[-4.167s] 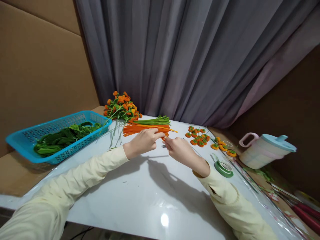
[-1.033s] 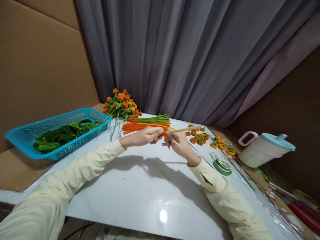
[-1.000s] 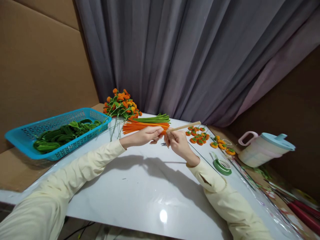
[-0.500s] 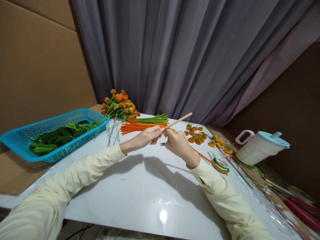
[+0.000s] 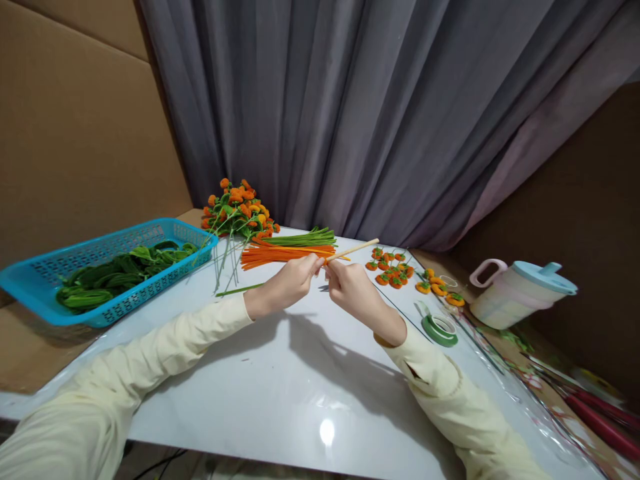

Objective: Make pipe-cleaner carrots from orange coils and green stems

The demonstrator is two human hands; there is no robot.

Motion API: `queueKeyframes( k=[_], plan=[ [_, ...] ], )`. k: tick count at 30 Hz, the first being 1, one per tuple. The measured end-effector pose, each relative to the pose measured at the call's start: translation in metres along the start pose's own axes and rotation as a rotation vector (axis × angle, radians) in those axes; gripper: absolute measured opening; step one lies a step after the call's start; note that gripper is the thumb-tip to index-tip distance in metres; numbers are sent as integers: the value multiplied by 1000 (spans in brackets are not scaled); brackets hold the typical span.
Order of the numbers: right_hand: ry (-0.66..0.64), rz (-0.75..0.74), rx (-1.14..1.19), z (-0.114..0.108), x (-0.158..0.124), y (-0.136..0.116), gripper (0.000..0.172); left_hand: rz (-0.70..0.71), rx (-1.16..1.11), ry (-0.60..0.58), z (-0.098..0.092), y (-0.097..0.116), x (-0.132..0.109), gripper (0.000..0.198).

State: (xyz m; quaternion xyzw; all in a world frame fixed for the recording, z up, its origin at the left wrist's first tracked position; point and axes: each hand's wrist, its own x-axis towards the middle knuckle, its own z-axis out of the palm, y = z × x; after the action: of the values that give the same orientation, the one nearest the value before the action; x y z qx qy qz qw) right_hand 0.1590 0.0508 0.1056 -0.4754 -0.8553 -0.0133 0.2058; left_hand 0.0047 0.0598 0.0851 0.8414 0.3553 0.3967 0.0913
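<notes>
A thin wooden stick [image 5: 357,248] slants up to the right from between my two hands. My left hand [image 5: 287,285] is closed, its fingertips pinching at the lower end of the stick. Close beside it, my right hand [image 5: 359,297] is closed with thumb and finger on the stick. A trace of orange shows where the fingertips meet; the fingers hide the rest. Just behind the hands lie a bundle of orange pipe cleaners [image 5: 270,254] and green pipe cleaners [image 5: 305,237]. Scissor tips [image 5: 324,289] show below the right hand.
A blue basket [image 5: 107,313] of green leaves stands left. Orange flowers [image 5: 240,207] on stems lie at the back. Small orange flower heads [image 5: 393,273], yellow-orange rings [image 5: 439,288] and green tape [image 5: 440,330] are on the right, by a lidded jug [image 5: 520,293]. A green strip [image 5: 240,290] lies near my left wrist.
The stick has tipped lower. The long orange pipe cleaner trailing past my right wrist is out of sight there. My left hand has turned slightly, and a green strip shows by its wrist.
</notes>
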Motion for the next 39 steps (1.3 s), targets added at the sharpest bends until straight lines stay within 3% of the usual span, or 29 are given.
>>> queueKeyframes(
  k=[10,16,21,27,32,35,39],
  plan=[
    [-156,28,-123,-7,-2,-1,21,6,87,-82,8,-10,-4,14],
    [-238,28,-299,-6,-3,-5,30,45,241,-160,6,-9,-6,31],
    [-281,-86,-382,-11,-1,-2,32,82,237,-225,0,-4,-4,41],
    [-283,-348,-470,-23,-1,10,32,67,202,-391,-14,1,2,27],
    [-302,-416,-291,-23,2,23,28,38,127,-497,-21,6,5,24],
    [-341,-472,-51,-20,7,31,20,-58,-19,-500,-23,9,5,27],
    [-428,-550,220,-21,14,35,25,-169,-220,-491,-27,9,5,30]
  ],
)
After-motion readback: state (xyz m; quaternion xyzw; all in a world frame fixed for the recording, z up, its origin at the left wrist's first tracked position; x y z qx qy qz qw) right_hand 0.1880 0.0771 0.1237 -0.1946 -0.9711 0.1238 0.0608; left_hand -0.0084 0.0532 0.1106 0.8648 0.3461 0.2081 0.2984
